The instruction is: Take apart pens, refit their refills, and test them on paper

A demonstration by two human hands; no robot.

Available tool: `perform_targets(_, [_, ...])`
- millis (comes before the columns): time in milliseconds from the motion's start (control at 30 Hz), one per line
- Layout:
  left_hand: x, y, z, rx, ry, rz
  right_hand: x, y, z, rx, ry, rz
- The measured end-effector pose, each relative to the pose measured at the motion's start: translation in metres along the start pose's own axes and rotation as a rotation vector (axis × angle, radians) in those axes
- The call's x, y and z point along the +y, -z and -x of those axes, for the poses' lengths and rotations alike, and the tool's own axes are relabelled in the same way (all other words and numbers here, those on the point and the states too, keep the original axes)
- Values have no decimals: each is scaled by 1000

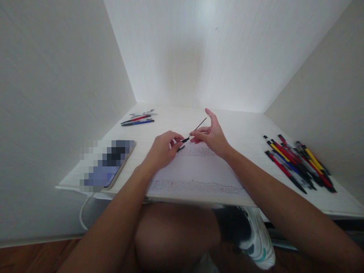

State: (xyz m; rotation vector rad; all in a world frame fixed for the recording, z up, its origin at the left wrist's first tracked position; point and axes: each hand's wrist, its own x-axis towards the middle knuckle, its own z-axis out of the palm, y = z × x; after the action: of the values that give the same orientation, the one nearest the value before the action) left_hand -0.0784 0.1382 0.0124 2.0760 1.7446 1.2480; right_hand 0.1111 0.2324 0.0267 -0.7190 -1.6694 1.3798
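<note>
My left hand (166,149) is closed, its thumb and fingertips pinching a short black pen part (185,140). Facing it, my right hand (213,136) pinches a thin dark pen refill (200,123) near its lower end, with one finger raised by the upper end. The two pieces meet or nearly meet between my fingertips; whether they are joined I cannot tell. Just below the left fingertips, a small dark piece (181,149) lies over the paper. Both hands are above a white sheet of paper (196,168) covered in bands of small coloured marks.
Several pens (138,122) lie at the back left of the white desk (239,125). A larger pile of red, yellow, blue and black pens (298,163) is on the right. A phone (113,163), partly pixelated, rests at the left edge near a white cable (82,212). Panels enclose three sides.
</note>
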Motion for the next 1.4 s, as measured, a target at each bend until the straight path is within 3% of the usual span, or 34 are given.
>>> perform_targets(267, [4,1,0,28,30,28,-9,-3,4,12,-2,20])
perform_targets(867, [8,4,0,60,35,29,-1,-1,0,23,64,34])
perform_targets(1267, [1,0,-1,133,-14,33,4,-7,3,-158,40,112])
perform_targets(1400, [2,1,-1,153,21,40,8,-2,0,-162,49,89])
